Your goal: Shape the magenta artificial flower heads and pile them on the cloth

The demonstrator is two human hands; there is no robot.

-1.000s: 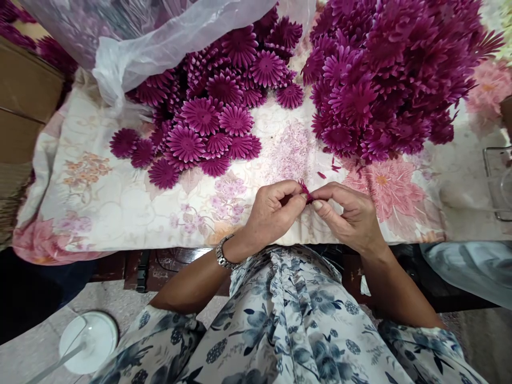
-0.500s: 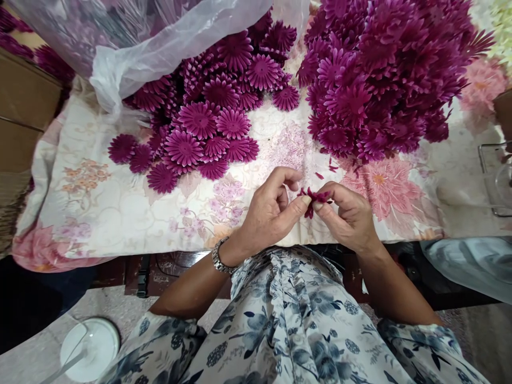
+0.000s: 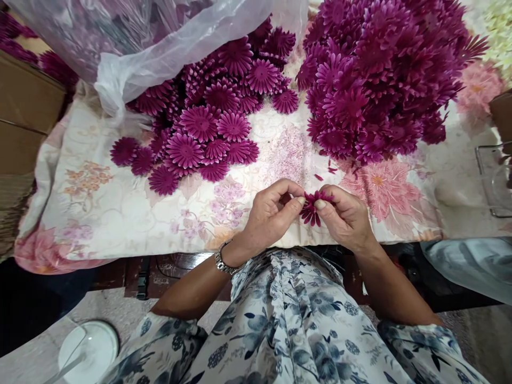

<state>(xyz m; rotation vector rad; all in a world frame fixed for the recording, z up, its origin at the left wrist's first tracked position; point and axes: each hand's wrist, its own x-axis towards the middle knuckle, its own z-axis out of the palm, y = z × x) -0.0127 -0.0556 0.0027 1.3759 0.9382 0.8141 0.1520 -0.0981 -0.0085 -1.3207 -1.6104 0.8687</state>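
Between my two hands, near the front edge of the table, is a small magenta artificial flower [image 3: 311, 212] with narrow petals. My left hand [image 3: 276, 212] pinches its left side between thumb and index finger; a metal watch is on that wrist. Thumb and fingers of my right hand [image 3: 344, 216] grip the right side, hiding part of it. Beyond my left hand lies a spread of flat magenta flower pieces [image 3: 184, 150], many of them stacked. A taller heap of magenta flowers [image 3: 376, 80] stands beyond my right hand.
A clear plastic bag [image 3: 132, 69] covers part of the left pile. A few loose petals [image 3: 319, 177] lie on the floral tablecloth [image 3: 120, 218]. Cardboard boxes [image 3: 30, 101] stand at the left, a wire-framed item [image 3: 494, 181] at the right. A round white base [image 3: 88, 349] sits on the floor.
The flower between my hands has turned and spread, so more petals now show fanned downward. My left index finger has come down onto it; before, it was raised and apart.
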